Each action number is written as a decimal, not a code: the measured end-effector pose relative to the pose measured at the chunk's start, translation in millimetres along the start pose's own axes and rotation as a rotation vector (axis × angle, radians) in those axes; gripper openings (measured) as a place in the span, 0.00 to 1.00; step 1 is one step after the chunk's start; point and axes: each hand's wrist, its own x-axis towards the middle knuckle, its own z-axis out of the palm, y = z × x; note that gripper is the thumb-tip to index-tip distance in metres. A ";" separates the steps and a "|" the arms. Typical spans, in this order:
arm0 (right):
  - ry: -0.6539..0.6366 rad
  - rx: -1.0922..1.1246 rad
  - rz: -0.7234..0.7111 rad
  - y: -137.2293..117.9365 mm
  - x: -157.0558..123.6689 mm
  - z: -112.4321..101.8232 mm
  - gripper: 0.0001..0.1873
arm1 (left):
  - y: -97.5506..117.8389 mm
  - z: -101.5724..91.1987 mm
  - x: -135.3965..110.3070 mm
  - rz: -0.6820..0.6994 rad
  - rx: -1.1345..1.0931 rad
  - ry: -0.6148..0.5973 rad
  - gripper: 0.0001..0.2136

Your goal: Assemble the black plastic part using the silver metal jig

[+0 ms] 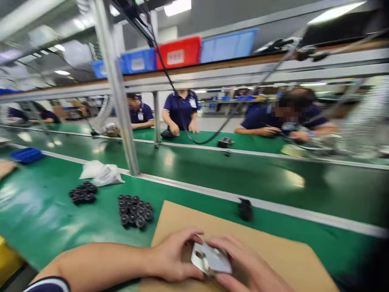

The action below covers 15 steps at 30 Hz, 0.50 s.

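Observation:
Between my two hands is a small silvery metal bracket [211, 258] with a round hole in its left face. My left hand [179, 257] grips its left side, thumb below and fingers above. On its other side, my right hand [243, 263] has its fingers curled round the edge. Both hands are just above a sheet of brown cardboard [273, 245]; motion blurs them a little. To the left of the cardboard, round black parts [133, 211] stand in a tight cluster, and a second cluster of black parts [83, 192] sits farther left.
A lone black part [245, 209] stands behind the cardboard. White plastic bags [101, 173] and a blue tray [26, 155] lie on the green bench [45, 190]. A metal post [117, 89] rises at the bench's back edge. Co-workers [181, 109] are across the line.

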 end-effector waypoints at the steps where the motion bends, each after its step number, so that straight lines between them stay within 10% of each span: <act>1: 0.000 0.078 0.005 -6.7 0.2 -0.8 0.29 | 5.5 0.3 -2.5 0.002 -0.039 -0.007 0.42; 8: 0.256 0.257 0.171 6.3 0.8 -4.7 0.28 | 27.0 -6.1 0.3 -0.095 -0.015 -0.079 0.28; 15: 0.051 -0.148 0.293 22.9 -1.8 -29.2 0.24 | 28.2 -6.1 -1.1 -0.121 0.078 -0.059 0.27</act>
